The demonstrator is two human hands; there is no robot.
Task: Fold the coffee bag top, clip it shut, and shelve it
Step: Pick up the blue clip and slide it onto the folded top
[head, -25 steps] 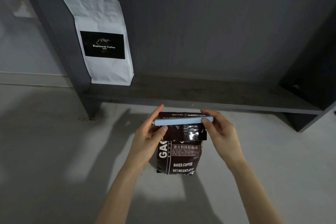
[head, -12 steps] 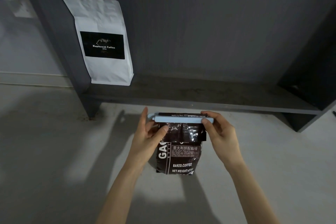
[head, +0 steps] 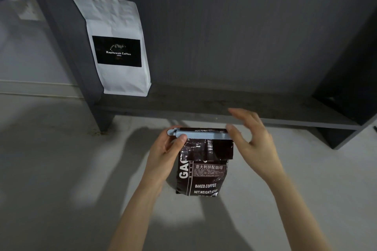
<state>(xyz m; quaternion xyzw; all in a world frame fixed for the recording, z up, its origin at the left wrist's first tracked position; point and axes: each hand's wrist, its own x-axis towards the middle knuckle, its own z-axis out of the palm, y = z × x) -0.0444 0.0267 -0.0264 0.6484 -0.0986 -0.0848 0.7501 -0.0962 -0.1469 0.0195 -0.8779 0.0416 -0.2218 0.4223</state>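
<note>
Head view: nearest me, two bare forearms reach in from the bottom edge toward the dark coffee bag [head: 202, 171], which stands upright on the pale floor [head: 51, 169]. Its top is folded over, and a light blue clip [head: 199, 135] lies across the fold. The left hand [head: 165, 154] pinches the clip's left end, thumb in front and fingers curled behind it. The right hand [head: 252, 141] is at the bag's right top corner, fingers spread apart and blurred, thumb tip at the clip's right end; whether it presses there I can't tell. Bare floor lies open on both sides of the bag. Just beyond the bag runs the front edge of the low dark shelf [head: 234, 108], its board bare directly behind the bag and off to its right. Farther back and left of the bag, a white coffee bag [head: 116, 47] stands on that board against the left upright.
</note>
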